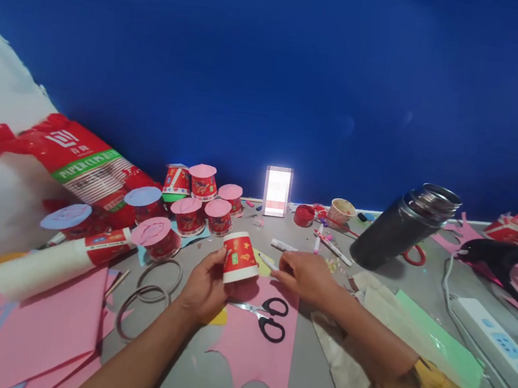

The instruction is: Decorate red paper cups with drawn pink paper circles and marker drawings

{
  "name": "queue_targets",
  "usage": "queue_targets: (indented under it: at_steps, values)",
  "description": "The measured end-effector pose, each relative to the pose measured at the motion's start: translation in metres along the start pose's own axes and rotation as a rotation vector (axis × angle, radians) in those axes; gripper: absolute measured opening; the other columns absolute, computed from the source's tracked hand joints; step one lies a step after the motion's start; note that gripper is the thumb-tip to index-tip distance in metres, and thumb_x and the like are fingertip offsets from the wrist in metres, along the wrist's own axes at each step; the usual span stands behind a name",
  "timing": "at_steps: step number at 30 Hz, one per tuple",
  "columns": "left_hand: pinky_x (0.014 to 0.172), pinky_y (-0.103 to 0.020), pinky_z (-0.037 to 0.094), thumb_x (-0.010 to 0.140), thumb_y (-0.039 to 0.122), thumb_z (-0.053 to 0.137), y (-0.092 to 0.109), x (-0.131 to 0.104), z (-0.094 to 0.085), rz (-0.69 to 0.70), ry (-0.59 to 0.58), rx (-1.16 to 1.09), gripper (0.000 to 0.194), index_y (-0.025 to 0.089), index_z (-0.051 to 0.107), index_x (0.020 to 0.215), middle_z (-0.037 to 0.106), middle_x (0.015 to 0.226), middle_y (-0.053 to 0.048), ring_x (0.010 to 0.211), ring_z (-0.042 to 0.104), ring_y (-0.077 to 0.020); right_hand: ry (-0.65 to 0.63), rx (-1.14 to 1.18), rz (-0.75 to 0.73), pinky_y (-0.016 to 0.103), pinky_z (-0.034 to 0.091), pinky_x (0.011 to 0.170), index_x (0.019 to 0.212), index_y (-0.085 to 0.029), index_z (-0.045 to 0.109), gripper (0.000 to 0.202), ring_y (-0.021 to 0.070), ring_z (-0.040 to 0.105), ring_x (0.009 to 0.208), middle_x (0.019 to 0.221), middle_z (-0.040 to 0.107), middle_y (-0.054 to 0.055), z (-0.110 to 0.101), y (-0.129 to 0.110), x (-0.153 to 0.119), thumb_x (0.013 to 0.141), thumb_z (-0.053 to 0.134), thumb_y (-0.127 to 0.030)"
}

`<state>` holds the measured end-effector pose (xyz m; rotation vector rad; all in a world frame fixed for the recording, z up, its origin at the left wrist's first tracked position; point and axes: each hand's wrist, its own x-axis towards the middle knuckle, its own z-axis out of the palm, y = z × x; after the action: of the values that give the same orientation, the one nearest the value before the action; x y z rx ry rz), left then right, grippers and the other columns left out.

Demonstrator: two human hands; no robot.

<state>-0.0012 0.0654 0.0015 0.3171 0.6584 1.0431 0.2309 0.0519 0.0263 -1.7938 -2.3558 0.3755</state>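
My left hand (204, 287) is closed round the side of a red paper cup (239, 256), which is upside down and slightly tilted, its white rim towards me. Just to the right of the cup, my right hand (306, 276) pinches a slim white marker (268, 261), its end pointing at the cup. Below the cup, black-handled scissors (271, 326) lie on a pink paper sheet (253, 360) with scalloped cuts. A scrap of yellow paper (263, 269) sits under the marker.
Several red cups topped with pink or blue paper discs (187, 207) stand at the back left, near a bag of paper cups (88, 163) and a sleeve of cups (59, 264). A black flask (396, 233), loose markers (335, 247) and a power strip (500, 340) are to the right.
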Motion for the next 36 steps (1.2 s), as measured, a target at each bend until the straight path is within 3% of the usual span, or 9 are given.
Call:
queue_targets:
  at_steps: [4,9,14,20,24,27,32,36]
  values:
    - [0.089,-0.053,0.065,0.089,0.024,0.069,0.003,-0.004,0.000,-0.018,0.045,0.042,0.047,0.009,0.061,0.132,0.081,0.105,-0.017,0.091,0.080,-0.0327,-0.083,-0.127,0.064,0.031,0.028,0.059,0.097,-0.021,0.070,0.036,0.0249,0.072,0.086,0.097,0.078,0.007,0.001,0.000,0.003,0.093,0.069,-0.057]
    - [0.087,-0.059,0.064,0.093,0.030,0.061,0.009,-0.006,0.006,0.008,0.074,0.055,0.045,0.008,0.060,0.132,0.081,0.104,-0.018,0.091,0.080,-0.0365,-0.137,-0.164,0.079,0.031,0.034,0.062,0.103,-0.020,0.069,0.035,0.0268,0.074,0.092,0.106,0.078,0.009,0.005,-0.001,0.002,0.096,0.065,-0.054]
    - [0.085,-0.057,0.064,0.094,0.033,0.064,0.009,-0.007,0.007,-0.021,0.135,0.053,0.036,0.010,0.064,0.122,0.081,0.094,-0.015,0.082,0.080,-0.0327,-0.133,-0.139,0.110,0.030,0.038,0.066,0.104,-0.020,0.069,0.025,0.0253,0.073,0.093,0.108,0.077,0.010,0.005,-0.002,0.002,0.100,0.059,-0.042]
    - [0.080,-0.056,0.065,0.096,0.028,0.057,0.010,-0.006,0.011,0.017,0.171,0.047,0.032,0.010,0.064,0.121,0.081,0.097,-0.016,0.083,0.080,-0.0335,-0.118,-0.133,0.100,0.030,0.032,0.062,0.101,-0.021,0.069,0.022,0.0248,0.072,0.089,0.103,0.078,0.008,0.008,0.000,0.003,0.097,0.062,-0.041]
    - [0.081,-0.058,0.064,0.098,0.034,0.057,0.010,-0.006,0.010,0.011,0.163,0.064,0.035,0.013,0.062,0.125,0.081,0.099,-0.017,0.084,0.081,-0.0347,-0.085,-0.103,0.102,0.031,0.027,0.060,0.092,-0.022,0.070,0.025,0.0246,0.072,0.085,0.097,0.079,0.006,0.006,0.000,0.005,0.097,0.063,-0.045]
    - [0.084,-0.056,0.064,0.096,0.033,0.060,0.010,-0.005,0.005,-0.035,0.182,0.073,0.035,0.013,0.061,0.124,0.081,0.093,-0.016,0.081,0.081,-0.0328,0.045,-0.036,0.177,0.030,0.028,0.061,0.086,-0.022,0.070,0.030,0.0219,0.070,0.079,0.088,0.078,0.005,-0.001,0.007,0.007,0.101,0.057,-0.045]
    - [0.082,-0.060,0.063,0.091,0.032,0.063,0.014,-0.004,0.003,-0.015,0.172,0.067,0.042,0.012,0.060,0.129,0.081,0.092,-0.018,0.081,0.080,-0.0355,0.448,0.153,0.336,0.027,0.034,0.064,0.075,-0.022,0.065,0.033,0.0171,0.062,0.068,0.073,0.072,0.000,-0.007,0.035,0.013,0.098,0.057,-0.044]
    - [0.083,-0.060,0.063,0.091,0.032,0.061,0.020,-0.005,0.004,0.040,0.136,0.014,0.047,0.013,0.059,0.134,0.080,0.100,-0.018,0.086,0.080,-0.0358,0.521,0.174,0.405,0.026,0.036,0.062,0.076,-0.023,0.067,0.037,0.0172,0.060,0.065,0.070,0.071,0.000,-0.015,0.052,0.018,0.098,0.054,-0.049]
